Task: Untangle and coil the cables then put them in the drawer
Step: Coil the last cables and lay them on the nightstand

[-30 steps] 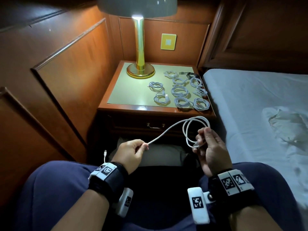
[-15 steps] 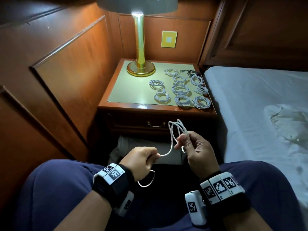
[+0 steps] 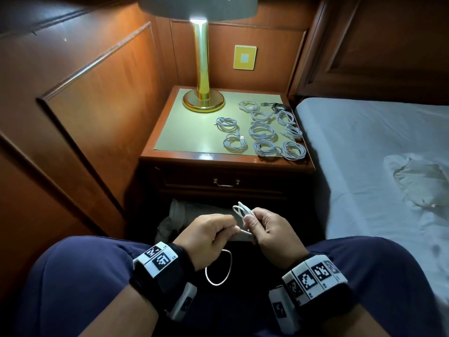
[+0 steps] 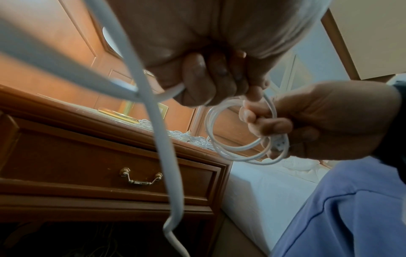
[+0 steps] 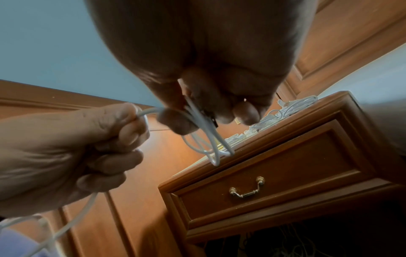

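A white cable is partly coiled in small loops, and my right hand pinches those loops together over my lap. My left hand grips the free run of the same cable right beside the coil; the slack tail hangs in a loop below it. In the right wrist view the loops hang from my right fingertips, with the left hand close at the left. Several coiled white cables lie on the nightstand top. The drawer below is closed.
A brass lamp stands at the back left of the nightstand. A black cable lies at its back right. The bed runs along the right, wood panelling along the left. My knees frame the hands.
My hands came together and dropped toward my lap. The stretched cable run shortened as another loop joined the coil, and the slack tail now hangs below the left hand.
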A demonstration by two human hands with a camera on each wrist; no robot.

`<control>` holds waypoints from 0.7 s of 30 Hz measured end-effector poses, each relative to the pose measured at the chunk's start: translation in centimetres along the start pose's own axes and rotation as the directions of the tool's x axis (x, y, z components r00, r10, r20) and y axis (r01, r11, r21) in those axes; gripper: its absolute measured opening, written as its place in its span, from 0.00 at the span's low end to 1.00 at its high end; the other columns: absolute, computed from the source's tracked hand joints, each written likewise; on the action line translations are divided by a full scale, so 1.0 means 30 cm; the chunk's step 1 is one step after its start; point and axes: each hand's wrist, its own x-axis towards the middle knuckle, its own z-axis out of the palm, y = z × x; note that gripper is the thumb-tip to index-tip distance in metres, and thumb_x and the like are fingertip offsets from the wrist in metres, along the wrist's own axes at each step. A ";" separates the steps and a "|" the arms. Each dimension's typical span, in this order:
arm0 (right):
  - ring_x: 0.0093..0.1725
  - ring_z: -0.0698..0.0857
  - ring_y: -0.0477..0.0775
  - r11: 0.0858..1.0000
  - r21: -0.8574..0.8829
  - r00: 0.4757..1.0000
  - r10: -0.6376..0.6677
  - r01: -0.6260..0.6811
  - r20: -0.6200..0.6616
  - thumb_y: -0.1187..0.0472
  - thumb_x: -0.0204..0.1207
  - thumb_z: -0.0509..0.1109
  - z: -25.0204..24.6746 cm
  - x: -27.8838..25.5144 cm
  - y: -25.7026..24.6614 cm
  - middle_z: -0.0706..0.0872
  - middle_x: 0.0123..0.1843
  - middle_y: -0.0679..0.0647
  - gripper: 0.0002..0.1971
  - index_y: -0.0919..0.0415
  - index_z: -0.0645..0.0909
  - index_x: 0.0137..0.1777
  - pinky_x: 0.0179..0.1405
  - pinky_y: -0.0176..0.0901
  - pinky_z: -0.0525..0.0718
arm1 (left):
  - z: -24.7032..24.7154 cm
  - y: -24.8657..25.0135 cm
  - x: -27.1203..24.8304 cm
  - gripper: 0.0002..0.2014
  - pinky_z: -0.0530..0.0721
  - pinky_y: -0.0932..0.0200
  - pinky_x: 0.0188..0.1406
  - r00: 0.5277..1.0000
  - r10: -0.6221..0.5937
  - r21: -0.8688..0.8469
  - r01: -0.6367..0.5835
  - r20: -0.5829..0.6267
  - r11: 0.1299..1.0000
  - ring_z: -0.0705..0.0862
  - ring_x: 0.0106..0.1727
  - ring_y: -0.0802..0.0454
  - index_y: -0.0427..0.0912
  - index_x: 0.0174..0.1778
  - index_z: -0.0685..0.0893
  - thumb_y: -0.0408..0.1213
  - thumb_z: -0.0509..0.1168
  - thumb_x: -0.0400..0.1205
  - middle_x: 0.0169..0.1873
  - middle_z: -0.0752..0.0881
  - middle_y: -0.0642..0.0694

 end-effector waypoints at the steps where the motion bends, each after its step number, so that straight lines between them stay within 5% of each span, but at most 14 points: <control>1: 0.30 0.82 0.43 0.999 -0.030 1.000 0.011 -0.010 0.011 0.50 0.86 0.63 0.004 0.003 0.002 0.84 0.29 0.45 0.14 0.51 0.81 0.39 0.37 0.51 0.81 | -0.001 -0.002 0.000 0.11 0.75 0.65 0.36 1.000 0.007 -0.012 -0.008 -0.025 1.000 0.79 0.34 0.57 0.45 0.38 0.80 0.41 0.63 0.87 0.31 0.79 0.57; 6: 0.26 0.76 0.37 0.990 0.134 0.992 0.032 -0.048 0.122 0.47 0.87 0.60 0.005 0.005 -0.037 0.79 0.24 0.39 0.21 0.47 0.79 0.31 0.31 0.40 0.73 | -0.013 -0.027 0.008 0.14 0.79 0.63 0.35 0.994 -0.005 0.005 0.006 -0.109 1.000 0.82 0.35 0.55 0.43 0.39 0.82 0.46 0.64 0.87 0.33 0.82 0.55; 9: 0.25 0.68 0.43 0.961 0.265 0.974 0.014 -0.075 0.224 0.39 0.82 0.63 -0.013 -0.003 -0.052 0.71 0.25 0.48 0.23 0.51 0.75 0.28 0.27 0.38 0.64 | -0.027 -0.030 0.016 0.14 0.75 0.69 0.35 0.989 -0.018 0.002 0.018 -0.150 1.000 0.81 0.34 0.57 0.44 0.38 0.82 0.48 0.66 0.85 0.32 0.81 0.56; 12: 0.26 0.64 0.44 0.938 0.333 0.954 -0.007 -0.098 0.301 0.44 0.83 0.66 -0.031 -0.013 -0.058 0.68 0.27 0.50 0.20 0.53 0.76 0.32 0.25 0.36 0.62 | -0.044 -0.029 0.021 0.13 0.76 0.67 0.31 0.986 -0.022 -0.009 0.020 -0.168 1.000 0.80 0.31 0.56 0.44 0.38 0.82 0.48 0.68 0.84 0.30 0.81 0.55; 16: 0.25 0.62 0.44 0.829 0.544 0.974 0.005 -0.130 0.225 0.49 0.84 0.65 -0.043 -0.019 -0.069 0.67 0.24 0.49 0.23 0.51 0.75 0.25 0.24 0.37 0.58 | -0.060 -0.030 0.022 0.18 0.78 0.54 0.26 0.987 -0.079 -0.009 0.079 -0.139 0.997 0.77 0.27 0.51 0.46 0.39 0.80 0.57 0.64 0.83 0.27 0.81 0.47; 21: 0.24 0.58 0.47 0.612 0.776 0.986 0.142 -0.156 0.086 0.50 0.77 0.67 -0.065 0.000 -0.051 0.61 0.23 0.48 0.19 0.50 0.69 0.26 0.26 0.44 0.52 | -0.080 -0.022 0.022 0.15 0.74 0.65 0.22 0.982 -0.187 -0.090 0.186 -0.006 0.978 0.74 0.22 0.60 0.46 0.35 0.82 0.53 0.72 0.78 0.24 0.82 0.44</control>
